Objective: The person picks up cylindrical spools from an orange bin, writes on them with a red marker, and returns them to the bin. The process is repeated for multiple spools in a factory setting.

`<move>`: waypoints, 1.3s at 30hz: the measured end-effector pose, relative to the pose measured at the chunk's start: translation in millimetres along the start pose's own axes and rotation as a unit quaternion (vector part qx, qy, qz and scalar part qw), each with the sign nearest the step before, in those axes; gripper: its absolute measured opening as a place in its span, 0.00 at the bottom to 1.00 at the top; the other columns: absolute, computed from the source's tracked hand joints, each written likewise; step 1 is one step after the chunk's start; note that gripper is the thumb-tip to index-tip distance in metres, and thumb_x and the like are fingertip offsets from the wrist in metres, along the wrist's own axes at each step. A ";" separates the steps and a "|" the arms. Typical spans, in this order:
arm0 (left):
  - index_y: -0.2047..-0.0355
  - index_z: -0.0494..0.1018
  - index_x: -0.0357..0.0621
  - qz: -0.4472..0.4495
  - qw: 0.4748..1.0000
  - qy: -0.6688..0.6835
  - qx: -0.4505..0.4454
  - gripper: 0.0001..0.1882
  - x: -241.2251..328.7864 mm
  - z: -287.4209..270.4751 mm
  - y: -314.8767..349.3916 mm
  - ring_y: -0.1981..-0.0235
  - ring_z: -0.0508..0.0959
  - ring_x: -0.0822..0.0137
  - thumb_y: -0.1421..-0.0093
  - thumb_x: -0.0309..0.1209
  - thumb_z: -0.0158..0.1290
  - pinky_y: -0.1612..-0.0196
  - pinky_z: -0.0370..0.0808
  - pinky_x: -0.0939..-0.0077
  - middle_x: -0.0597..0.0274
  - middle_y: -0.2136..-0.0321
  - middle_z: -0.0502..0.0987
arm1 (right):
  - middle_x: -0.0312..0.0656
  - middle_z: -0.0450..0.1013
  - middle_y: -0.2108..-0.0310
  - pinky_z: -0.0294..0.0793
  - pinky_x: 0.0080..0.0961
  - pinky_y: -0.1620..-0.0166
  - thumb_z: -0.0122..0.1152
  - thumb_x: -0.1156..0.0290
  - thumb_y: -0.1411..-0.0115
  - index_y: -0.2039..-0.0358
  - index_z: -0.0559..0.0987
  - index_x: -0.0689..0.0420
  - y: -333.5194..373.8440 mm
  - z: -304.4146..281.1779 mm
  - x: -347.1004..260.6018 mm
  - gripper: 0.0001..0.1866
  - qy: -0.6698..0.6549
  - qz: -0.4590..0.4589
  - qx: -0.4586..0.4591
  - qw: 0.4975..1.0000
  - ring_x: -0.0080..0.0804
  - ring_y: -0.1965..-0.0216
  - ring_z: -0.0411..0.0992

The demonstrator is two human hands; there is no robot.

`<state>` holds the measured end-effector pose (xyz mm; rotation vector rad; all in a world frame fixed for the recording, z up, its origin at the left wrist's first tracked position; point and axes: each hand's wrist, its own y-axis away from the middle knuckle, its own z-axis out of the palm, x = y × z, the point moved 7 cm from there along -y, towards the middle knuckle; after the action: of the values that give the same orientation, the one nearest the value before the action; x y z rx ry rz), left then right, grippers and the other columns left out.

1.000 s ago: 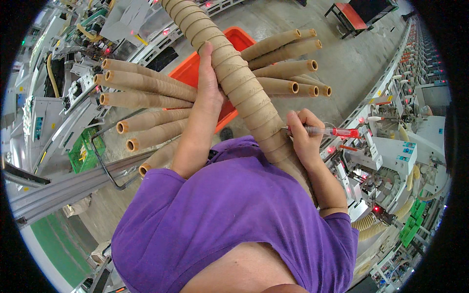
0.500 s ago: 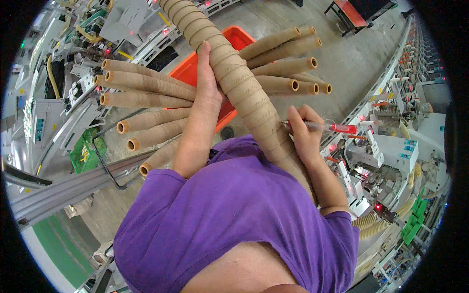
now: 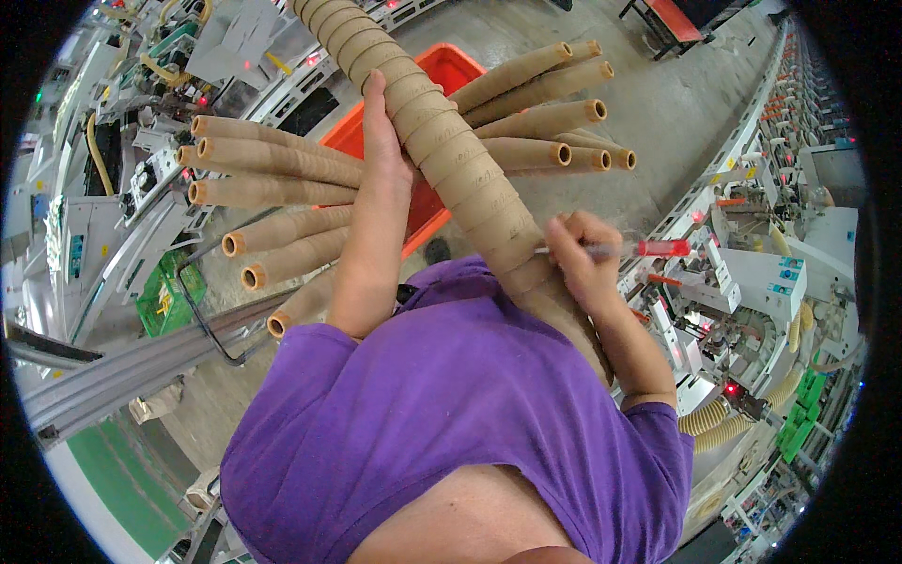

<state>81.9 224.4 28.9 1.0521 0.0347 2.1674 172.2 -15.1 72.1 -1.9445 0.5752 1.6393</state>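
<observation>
A long stack of nested brown paper cones point(image 3: 458, 167) runs slantwise from the far left down against my purple shirt. My left hand point(image 3: 387, 136) is closed round its left side, thumb pointing up along it. Pinched in my right hand point(image 3: 584, 258) is a pen point(image 3: 663, 248) with a clear barrel and a red end. Its tip meets the lower part of the stack, where the right hand rests close to the surface. Small handwritten marks show on several cones above that spot. The stack's lowest end is hidden behind my right forearm.
Beneath the stack stands an orange-red bin point(image 3: 427, 230). More cone stacks stick out over its sides, left point(image 3: 272, 192) and right point(image 3: 540, 118). Machine rows line both sides, with a metal rail point(image 3: 141, 355) and green basket point(image 3: 172, 293) at left.
The cone stack and my left hand have shifted slightly left and toward the top. My right hand has moved a little across the cone with the pen, its fingers curled tighter.
</observation>
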 end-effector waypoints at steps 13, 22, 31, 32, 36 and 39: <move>0.56 0.68 0.37 0.004 1.000 0.003 -0.013 0.36 0.9 -5.3 -2.1 0.67 0.81 0.51 0.42 0.63 0.46 0.65 0.82 0.55 0.45 0.66 0.77 | 0.39 0.62 0.87 0.57 0.25 0.80 0.61 0.76 0.44 0.85 0.68 0.62 4.4 3.7 -10.3 0.16 0.061 -0.036 -0.012 0.997 0.21 0.84 0.58; 0.56 0.68 0.38 0.006 1.000 -0.008 -0.004 0.36 2.5 -3.5 1.2 0.67 0.81 0.53 0.42 0.63 0.45 0.67 0.82 0.56 0.46 0.66 0.78 | 0.32 0.60 0.86 0.54 0.22 0.79 0.61 0.75 0.42 0.84 0.67 0.61 6.3 0.2 -1.8 0.16 0.014 -0.007 0.017 1.000 0.17 0.82 0.56; 0.57 0.68 0.37 0.003 1.000 -0.008 -0.004 0.36 1.6 -6.3 -0.6 0.69 0.81 0.54 0.43 0.63 0.46 0.66 0.81 0.56 0.48 0.68 0.77 | 0.31 0.60 0.86 0.54 0.21 0.79 0.60 0.74 0.41 0.85 0.66 0.60 5.0 -2.1 0.8 0.18 0.065 0.006 0.025 0.998 0.16 0.81 0.56; 0.56 0.68 0.38 -0.001 1.000 -0.008 -0.006 0.36 0.8 -7.0 -1.4 0.68 0.81 0.53 0.42 0.63 0.45 0.66 0.81 0.56 0.47 0.66 0.78 | 0.31 0.60 0.86 0.54 0.21 0.79 0.60 0.74 0.41 0.85 0.66 0.60 5.3 -2.4 2.4 0.18 0.048 0.017 0.025 0.998 0.16 0.81 0.56; 0.56 0.68 0.38 0.001 1.000 0.000 -0.006 0.36 -0.9 -9.1 -3.6 0.67 0.81 0.52 0.42 0.63 0.46 0.65 0.81 0.55 0.47 0.66 0.77 | 0.30 0.61 0.86 0.54 0.21 0.78 0.59 0.74 0.41 0.85 0.66 0.60 4.7 -3.2 7.0 0.18 0.018 0.039 0.030 0.999 0.16 0.81 0.56; 0.56 0.68 0.38 0.001 1.000 -0.002 -0.002 0.35 -0.4 -9.4 -4.8 0.67 0.81 0.51 0.42 0.62 0.46 0.65 0.81 0.55 0.47 0.67 0.77 | 0.30 0.60 0.86 0.54 0.21 0.78 0.59 0.74 0.41 0.85 0.65 0.60 5.2 -5.5 10.8 0.18 0.019 0.056 0.043 0.997 0.16 0.81 0.56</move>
<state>78.3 230.2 20.8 1.0553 0.0283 2.1666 175.0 -22.4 61.5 -1.9164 0.7682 1.6193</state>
